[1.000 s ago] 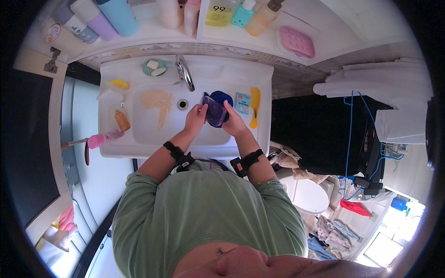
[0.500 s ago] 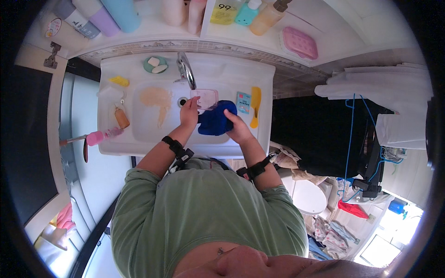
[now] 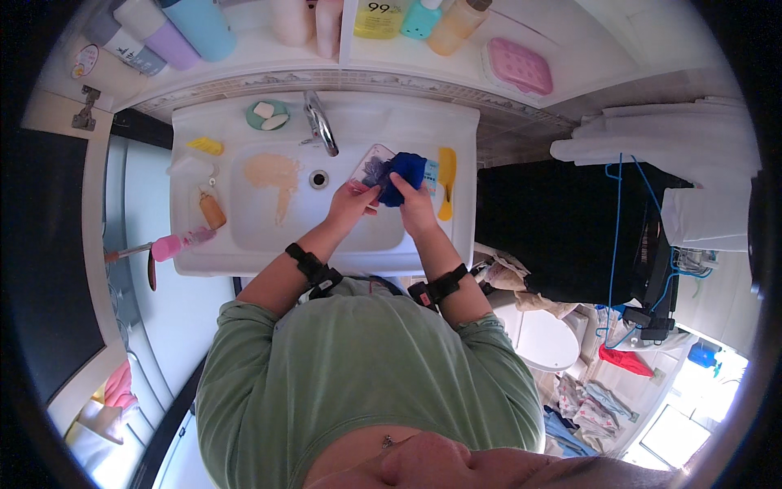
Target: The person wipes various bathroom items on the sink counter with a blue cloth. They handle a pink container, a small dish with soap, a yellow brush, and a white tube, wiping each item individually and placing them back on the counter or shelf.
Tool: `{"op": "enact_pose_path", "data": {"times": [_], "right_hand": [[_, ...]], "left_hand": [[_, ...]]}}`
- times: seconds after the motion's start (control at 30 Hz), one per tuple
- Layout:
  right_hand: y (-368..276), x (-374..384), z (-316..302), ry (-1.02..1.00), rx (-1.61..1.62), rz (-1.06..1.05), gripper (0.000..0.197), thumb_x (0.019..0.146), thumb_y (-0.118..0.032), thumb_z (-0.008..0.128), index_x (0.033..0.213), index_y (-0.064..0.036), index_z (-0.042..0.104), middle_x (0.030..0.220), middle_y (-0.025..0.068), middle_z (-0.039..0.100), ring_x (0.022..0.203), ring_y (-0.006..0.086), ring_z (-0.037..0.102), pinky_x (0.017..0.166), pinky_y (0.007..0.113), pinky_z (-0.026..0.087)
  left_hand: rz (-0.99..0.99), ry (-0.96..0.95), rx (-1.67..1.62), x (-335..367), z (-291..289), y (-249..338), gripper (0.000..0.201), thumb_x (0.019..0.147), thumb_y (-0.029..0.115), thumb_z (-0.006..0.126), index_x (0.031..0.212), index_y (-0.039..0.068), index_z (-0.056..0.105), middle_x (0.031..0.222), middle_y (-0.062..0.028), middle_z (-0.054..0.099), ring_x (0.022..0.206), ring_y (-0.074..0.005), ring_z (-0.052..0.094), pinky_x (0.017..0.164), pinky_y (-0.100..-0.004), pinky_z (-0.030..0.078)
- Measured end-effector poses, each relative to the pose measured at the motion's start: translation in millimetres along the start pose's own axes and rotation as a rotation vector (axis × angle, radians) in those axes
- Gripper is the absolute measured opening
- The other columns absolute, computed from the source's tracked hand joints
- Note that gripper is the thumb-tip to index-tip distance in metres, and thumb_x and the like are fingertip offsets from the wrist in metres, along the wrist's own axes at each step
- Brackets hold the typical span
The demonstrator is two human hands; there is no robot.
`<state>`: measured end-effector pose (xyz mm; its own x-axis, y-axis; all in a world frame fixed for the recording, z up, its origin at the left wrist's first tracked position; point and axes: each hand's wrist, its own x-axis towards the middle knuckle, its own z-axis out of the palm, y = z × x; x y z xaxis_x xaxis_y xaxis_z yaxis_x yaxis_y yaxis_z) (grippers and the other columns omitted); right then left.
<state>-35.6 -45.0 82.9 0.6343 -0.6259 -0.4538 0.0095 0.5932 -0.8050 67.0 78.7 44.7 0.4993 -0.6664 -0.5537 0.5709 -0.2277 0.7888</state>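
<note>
Over the right part of the white sink basin (image 3: 326,232), my left hand (image 3: 350,207) grips the lower end of a flat, pale pink rectangular case (image 3: 371,163) with a dark flower pattern. The case is tilted; its exact kind cannot be made out. My right hand (image 3: 417,210) is closed on a bunched dark blue cloth (image 3: 410,168), thumb on top. The cloth lies against the case's right side and covers part of it. Behind the cloth, a light blue packet (image 3: 432,173) is partly hidden.
A chrome faucet (image 3: 321,127) stands behind the drain (image 3: 318,179). Around the rim are a green soap dish (image 3: 253,119), a yellow comb (image 3: 445,181), an amber bottle (image 3: 213,210) and a pink bottle (image 3: 168,245). A tan smear (image 3: 277,175) marks the basin's left.
The case has been lifted and tilted, with my left hand now gripping it. My right hand and the blue cloth have moved slightly up and right, partly covering the packet.
</note>
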Motion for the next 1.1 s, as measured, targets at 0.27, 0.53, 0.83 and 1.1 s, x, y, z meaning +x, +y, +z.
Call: {"op": "enact_pose_path", "data": {"times": [0.27,0.53,0.83,1.1], "right_hand": [[32,-3,8,0.211,-0.057,0.061,0.037,0.089,-0.011,0.072,0.123,-0.0085,0.059,0.108,0.0036,0.064,0.103,0.0179,0.061,0.089,0.032,0.049],[-7,1,12,0.021,-0.973,-0.285,0.043,0.087,-0.02,0.07,0.124,-0.0022,0.06,0.101,0.0232,0.072,0.089,0.0401,0.071,0.077,0.044,0.055],[-2,-22,14,-0.216,-1.108,-0.322,0.043,0.089,-0.026,0.07,0.119,0.0018,0.059,0.098,0.0271,0.07,0.096,0.0445,0.068,0.082,0.048,0.054],[-62,-35,14,-0.137,-1.311,-0.446,0.058,0.087,-0.035,0.071,0.127,0.0043,0.056,0.109,0.0274,0.063,0.102,0.0452,0.063,0.088,0.048,0.052]], "left_hand": [[0.197,0.175,0.538,9,-2,-19,0.035,0.089,0.032,0.078,0.095,0.002,0.061,0.078,-0.0065,0.068,0.071,-0.0185,0.067,0.062,-0.0299,0.053],[-0.104,-0.32,-0.277,-14,-9,57,0.069,0.098,0.051,0.063,0.154,0.025,0.032,0.138,-0.0056,0.05,0.107,-0.0235,0.061,0.086,-0.0416,0.053],[-0.206,-0.134,-0.355,2,-20,45,0.06,0.1,0.065,0.046,0.138,0.02,0.055,0.124,-0.0057,0.064,0.095,-0.0185,0.064,0.082,-0.0345,0.052],[-0.188,-0.217,-0.331,-5,-23,43,0.077,0.094,0.077,0.041,0.146,0.02,0.044,0.139,-0.0047,0.059,0.116,-0.0255,0.062,0.093,-0.0494,0.049]]}}
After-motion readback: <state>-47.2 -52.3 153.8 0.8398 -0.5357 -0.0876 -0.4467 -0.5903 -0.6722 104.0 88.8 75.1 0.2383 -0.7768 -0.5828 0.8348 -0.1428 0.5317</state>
